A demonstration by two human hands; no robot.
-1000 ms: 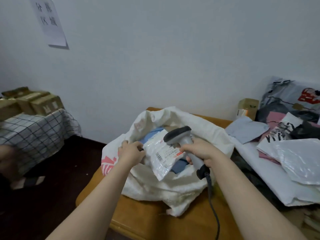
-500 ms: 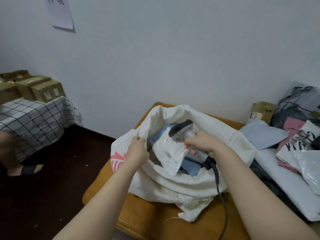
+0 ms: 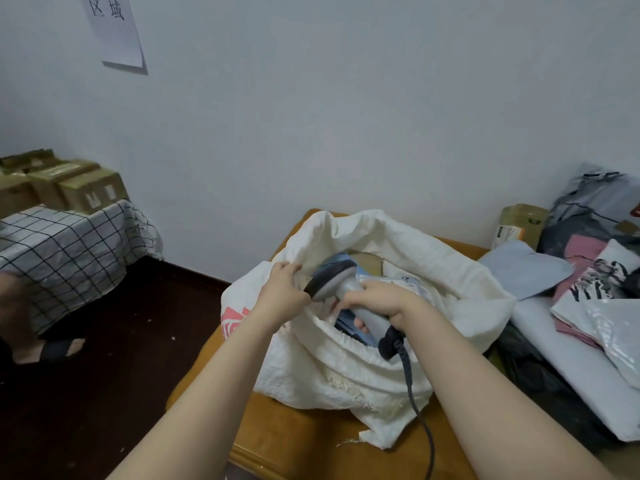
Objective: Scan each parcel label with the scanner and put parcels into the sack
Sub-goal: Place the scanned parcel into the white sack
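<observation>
Presently bagging: left hand (image 3: 282, 299) grips the sack (image 3: 346, 372) rim, right hand (image 3: 379, 299) grips the scanner (image 3: 330, 285); a labelled parcel (image 3: 408, 282) lies inside. Next probably needs a freed hand for another mailer (image 3: 616, 327).

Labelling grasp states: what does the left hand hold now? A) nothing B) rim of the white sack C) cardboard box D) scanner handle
B: the left hand grips the sack at its rim; the right hand holds the scanner.
</observation>
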